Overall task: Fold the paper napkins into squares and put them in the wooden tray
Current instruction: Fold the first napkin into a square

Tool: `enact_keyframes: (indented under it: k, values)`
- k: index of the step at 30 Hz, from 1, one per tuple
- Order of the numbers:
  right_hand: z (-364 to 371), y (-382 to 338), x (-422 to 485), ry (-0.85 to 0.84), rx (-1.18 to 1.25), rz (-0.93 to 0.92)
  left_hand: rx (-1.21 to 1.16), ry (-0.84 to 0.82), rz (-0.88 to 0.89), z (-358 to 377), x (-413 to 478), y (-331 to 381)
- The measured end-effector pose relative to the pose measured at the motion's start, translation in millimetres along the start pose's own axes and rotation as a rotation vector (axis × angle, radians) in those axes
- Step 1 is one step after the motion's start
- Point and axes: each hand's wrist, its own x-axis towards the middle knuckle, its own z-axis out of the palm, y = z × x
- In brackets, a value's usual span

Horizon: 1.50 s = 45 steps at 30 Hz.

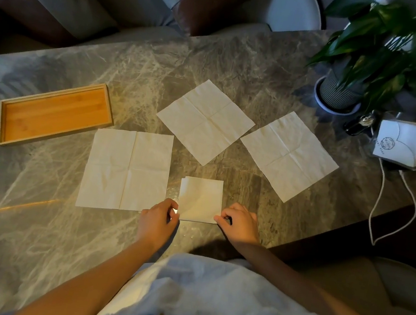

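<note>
1 folded napkin (201,199) sits at 6 o'clock, left hand (158,220) and right hand (239,223) pinching its near corners; 3 unfolded napkins (126,170) remain; wooden tray (55,114) at 10 o'clock holds nothing.

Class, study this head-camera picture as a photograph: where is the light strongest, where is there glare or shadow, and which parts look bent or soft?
Head view: dim and warm; brightest on the folded napkin between the left hand and right hand; an orange streak of glare crosses the marble table at lower left; wide-angle bending curves the table's far edge; the plant and the corners look soft and dark.
</note>
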Motion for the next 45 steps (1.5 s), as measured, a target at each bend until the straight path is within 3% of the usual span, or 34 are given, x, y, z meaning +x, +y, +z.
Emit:
enact_keyframes:
  k: [5, 9, 11, 13, 17, 27, 45]
  values:
    - [-2.1, -5.2, -2.1, 0.070, 0.024, -0.005, 0.065, -0.017, 0.037, 2.5, 3.0, -4.1]
    - [-9.8, -10.8, 2.7, 0.199, -0.086, -0.149, 0.251, 0.087, 0.359, -1.6, 8.4, -2.7]
    - [-10.9, -18.4, 9.0, 0.143, -0.238, -0.309, 0.433, 0.074, 0.548, -1.7, 13.0, 1.6]
    - [-4.0, -27.0, 15.1, 0.030, -0.359, -0.409, 0.593, 0.001, 0.605, 0.6, 16.4, 6.0]
    - [15.7, -28.9, 24.1, -0.161, -0.462, -0.335, 0.676, -0.170, 0.485, 16.0, 23.1, -3.6]
    - [9.5, -13.3, 29.9, -0.201, -0.535, -0.331, 0.720, -0.148, 0.268, 25.6, 27.7, -18.9]
    - [-2.9, -14.4, 25.4, -0.236, -0.520, -0.319, 0.701, -0.174, 0.247, 17.9, 16.8, -17.8]
